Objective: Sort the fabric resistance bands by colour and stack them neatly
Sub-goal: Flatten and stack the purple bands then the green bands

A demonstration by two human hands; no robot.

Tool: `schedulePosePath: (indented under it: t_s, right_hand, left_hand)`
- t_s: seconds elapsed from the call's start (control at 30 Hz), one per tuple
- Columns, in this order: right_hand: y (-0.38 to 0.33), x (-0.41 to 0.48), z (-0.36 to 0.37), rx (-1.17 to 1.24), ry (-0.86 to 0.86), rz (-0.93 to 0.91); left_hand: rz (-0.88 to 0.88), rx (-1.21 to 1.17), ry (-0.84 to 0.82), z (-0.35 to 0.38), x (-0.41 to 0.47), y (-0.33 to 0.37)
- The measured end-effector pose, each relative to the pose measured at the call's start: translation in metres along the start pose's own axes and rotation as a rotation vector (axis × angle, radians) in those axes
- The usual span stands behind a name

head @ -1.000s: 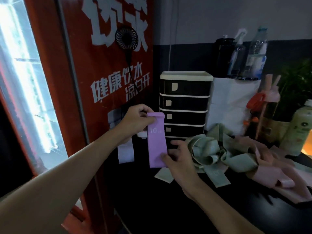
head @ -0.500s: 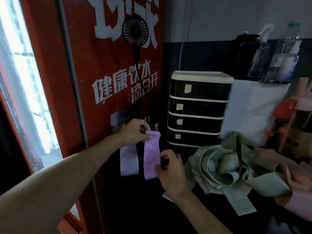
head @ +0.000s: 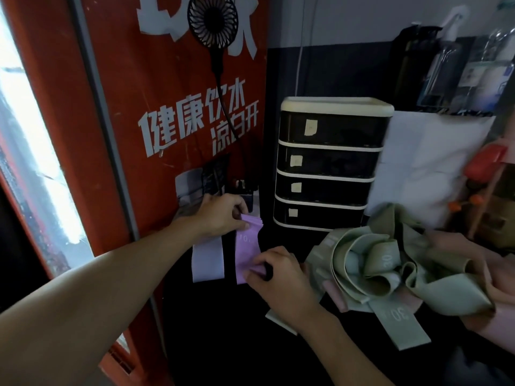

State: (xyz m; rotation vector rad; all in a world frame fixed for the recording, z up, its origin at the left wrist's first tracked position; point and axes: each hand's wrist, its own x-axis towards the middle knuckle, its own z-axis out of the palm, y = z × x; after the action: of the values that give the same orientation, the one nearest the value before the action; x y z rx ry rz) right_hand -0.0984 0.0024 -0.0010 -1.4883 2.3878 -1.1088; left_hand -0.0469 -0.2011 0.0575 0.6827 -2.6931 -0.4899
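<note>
A purple band (head: 246, 247) marked "10" lies lengthwise on a purple stack on the black table (head: 223, 330). My left hand (head: 220, 213) pinches its far end and my right hand (head: 274, 271) pinches its near end. A pale lavender stack (head: 207, 259) lies just left of it. A tangled heap of green bands (head: 379, 266), some marked "30", sits to the right, with pink bands (head: 501, 277) under and behind it.
A black drawer unit (head: 328, 165) with cream trim stands behind the bands. A red vending cabinet (head: 156, 107) with a small black fan (head: 213, 20) walls off the left. Bottles (head: 457, 62) and a white sheet (head: 423, 162) crowd the back right.
Both hands have lowered the purple band from mid-air down onto the purple stack beside the lavender one. The camera has moved closer and tilted down.
</note>
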Motion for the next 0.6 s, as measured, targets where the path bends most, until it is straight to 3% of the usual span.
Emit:
schedulePosePath:
  t_s: [0.2, 0.33, 0.5, 0.6]
  right_hand:
    - [0.002, -0.001, 0.001, -0.029, 0.033, 0.007]
    - [0.004, 0.0, 0.002, -0.032, 0.048, 0.011]
    - [0.003, 0.0, 0.001, -0.017, 0.048, 0.005]
    - [0.004, 0.0, 0.001, -0.019, 0.054, 0.008]
  left_hand:
    - [0.069, 0.19, 0.003, -0.002, -0.005, 0.011]
    - [0.216, 0.24, 0.053, -0.011, -0.012, 0.015]
    - [0.248, 0.36, -0.247, -0.009, -0.024, 0.018]
    - [0.243, 0.38, -0.297, -0.009, -0.024, 0.019]
